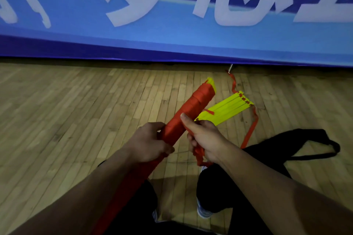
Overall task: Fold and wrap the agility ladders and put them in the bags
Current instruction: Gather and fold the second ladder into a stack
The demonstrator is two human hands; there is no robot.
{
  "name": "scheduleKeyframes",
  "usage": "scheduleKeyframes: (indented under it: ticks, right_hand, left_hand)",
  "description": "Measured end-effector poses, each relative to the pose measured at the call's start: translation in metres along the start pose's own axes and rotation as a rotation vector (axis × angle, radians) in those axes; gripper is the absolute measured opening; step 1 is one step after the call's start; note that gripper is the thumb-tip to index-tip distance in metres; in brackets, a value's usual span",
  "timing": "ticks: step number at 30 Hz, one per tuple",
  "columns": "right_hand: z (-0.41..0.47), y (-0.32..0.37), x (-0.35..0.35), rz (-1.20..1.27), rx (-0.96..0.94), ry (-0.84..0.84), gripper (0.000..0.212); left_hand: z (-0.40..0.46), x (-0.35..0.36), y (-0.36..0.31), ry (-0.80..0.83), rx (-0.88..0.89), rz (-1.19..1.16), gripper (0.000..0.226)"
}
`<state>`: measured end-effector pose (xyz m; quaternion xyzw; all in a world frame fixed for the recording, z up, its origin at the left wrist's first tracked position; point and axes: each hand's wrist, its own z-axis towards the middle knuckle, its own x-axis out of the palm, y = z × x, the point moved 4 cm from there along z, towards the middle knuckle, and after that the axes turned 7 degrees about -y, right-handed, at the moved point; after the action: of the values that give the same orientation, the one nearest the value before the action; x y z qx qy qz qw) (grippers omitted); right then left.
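The person stands on the wooden floor, the left hand [150, 142] gripping a long bundle of yellow plastic rungs bound in red webbing [188, 109]; the right hand [205, 139] pinches the loose red strap end [199, 155] against it. That ladder looks nearly wrapped. A second stack of yellow rungs [228, 108] lies unwrapped on the boards. The black fabric bag [298, 145] lies limp beside the right leg, and looks empty, so bagging remains.

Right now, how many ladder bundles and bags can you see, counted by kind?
Wrapped ladder bundle, bound in red strap, gripped by the left hand and right hand: 1
Unwrapped ladder bundle, yellow rungs stacked on the floor: 1
Black bag on the floor: 1
Total: 3
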<state>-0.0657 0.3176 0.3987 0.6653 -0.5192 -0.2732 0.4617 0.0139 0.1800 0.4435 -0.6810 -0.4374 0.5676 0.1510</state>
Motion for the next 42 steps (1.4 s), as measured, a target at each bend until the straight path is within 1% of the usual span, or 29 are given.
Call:
scheduleKeyframes:
  ticks: [2,3,4,5,7,8,9,10,11,13,15,16,17,19,21,22,23,25,27,29,30,31,33,34,35,37,38,40,42]
  right_hand:
    - [-0.002,0.000,-0.002,0.037,0.068,0.041,0.038]
    - [-0.004,0.000,-0.003,0.045,0.076,0.048,0.038]
    - [-0.005,-0.001,-0.002,0.036,0.063,0.029,0.040]
    - [-0.006,-0.001,0.000,0.004,0.032,-0.010,0.041]
    - [-0.006,0.000,0.002,-0.106,-0.055,-0.134,0.045]
    - [-0.006,0.003,0.003,-0.164,-0.091,-0.170,0.046]
    - [-0.005,0.005,0.004,-0.196,-0.123,-0.149,0.045]
    - [-0.006,0.007,0.006,-0.210,-0.152,-0.080,0.043]
    - [-0.005,0.009,0.006,-0.211,-0.173,0.008,0.039]
    - [-0.005,0.007,0.003,-0.183,-0.160,0.129,0.032]
    - [-0.005,0.004,0.001,-0.091,-0.109,0.164,0.030]
    - [-0.005,0.002,0.002,-0.058,-0.094,0.157,0.031]
    - [-0.004,0.000,0.002,-0.060,-0.100,0.138,0.033]
    - [-0.002,-0.004,-0.001,-0.122,-0.141,0.077,0.040]
    - [0.000,-0.008,-0.003,-0.162,-0.163,0.015,0.041]
    - [0.000,-0.009,-0.004,-0.165,-0.170,-0.004,0.042]
    - [-0.002,-0.010,-0.003,-0.153,-0.174,-0.004,0.044]
    - [-0.005,-0.009,0.001,-0.066,-0.154,0.043,0.047]
    - [-0.007,-0.008,0.003,0.090,-0.068,0.123,0.042]
    - [-0.005,-0.005,0.002,0.080,-0.027,0.150,0.039]
    - [-0.004,-0.004,0.002,0.035,-0.048,0.132,0.036]
    - [-0.004,-0.004,0.002,0.001,-0.084,0.098,0.033]
    - [-0.002,-0.004,0.003,-0.040,-0.149,0.014,0.034]
    - [-0.001,-0.004,0.003,-0.049,-0.171,-0.013,0.035]
    - [-0.002,-0.003,0.003,-0.055,-0.194,-0.016,0.035]
    - [-0.003,-0.002,0.003,-0.083,-0.223,0.040,0.032]
    - [-0.004,-0.002,0.000,-0.099,-0.218,0.074,0.031]
    - [-0.006,-0.005,-0.006,-0.086,-0.162,0.137,0.032]
    - [-0.008,-0.009,-0.009,0.041,-0.052,0.201,0.038]
  left_hand:
    - [-0.002,0.000,0.000,0.145,-0.035,-0.160,0.050]
    - [-0.004,0.002,-0.001,0.205,-0.040,-0.160,0.052]
    - [-0.007,0.004,-0.002,0.232,-0.030,-0.061,0.059]
    - [-0.009,0.008,-0.005,0.216,-0.007,0.152,0.073]
    - [-0.014,0.019,-0.011,0.061,0.044,0.689,0.103]
    - [-0.016,0.023,-0.013,-0.038,0.075,0.831,0.103]
    - [-0.015,0.023,-0.012,-0.106,0.081,0.834,0.094]
    - [-0.012,0.017,-0.010,-0.135,0.068,0.732,0.081]
    - [-0.007,0.011,-0.006,-0.125,0.054,0.560,0.069]
    - [-0.003,0.000,0.001,-0.024,0.004,0.212,0.052]
    - [-0.004,-0.004,0.001,0.073,-0.032,-0.035,0.041]
    - [-0.006,-0.003,-0.001,0.102,-0.031,-0.069,0.039]
    - [-0.008,-0.002,-0.001,0.116,-0.026,-0.042,0.041]
    - [-0.009,0.002,-0.001,0.091,0.008,0.225,0.057]
    - [-0.010,0.008,-0.001,-0.046,0.069,0.586,0.084]
    - [-0.011,0.012,-0.003,-0.120,0.113,0.688,0.088]
    - [-0.011,0.014,-0.004,-0.169,0.154,0.695,0.086]
    - [-0.009,0.011,-0.006,-0.143,0.204,0.508,0.080]
    - [-0.006,0.002,-0.008,-0.027,0.183,0.309,0.070]
    - [-0.007,-0.002,-0.009,0.045,0.132,0.205,0.061]
    - [-0.009,0.001,-0.009,0.063,0.114,0.207,0.065]
    - [-0.011,0.007,-0.009,0.059,0.123,0.267,0.078]
    - [-0.014,0.022,-0.009,-0.027,0.201,0.515,0.114]
    - [-0.014,0.027,-0.008,-0.092,0.244,0.610,0.122]
    - [-0.014,0.030,-0.006,-0.144,0.270,0.626,0.122]
    - [-0.010,0.026,-0.003,-0.174,0.287,0.493,0.112]
    - [-0.008,0.023,-0.002,-0.148,0.299,0.413,0.108]
    - [-0.005,0.017,0.000,-0.058,0.296,0.283,0.103]
    - [-0.007,0.013,-0.003,0.073,0.214,-0.020,0.098]
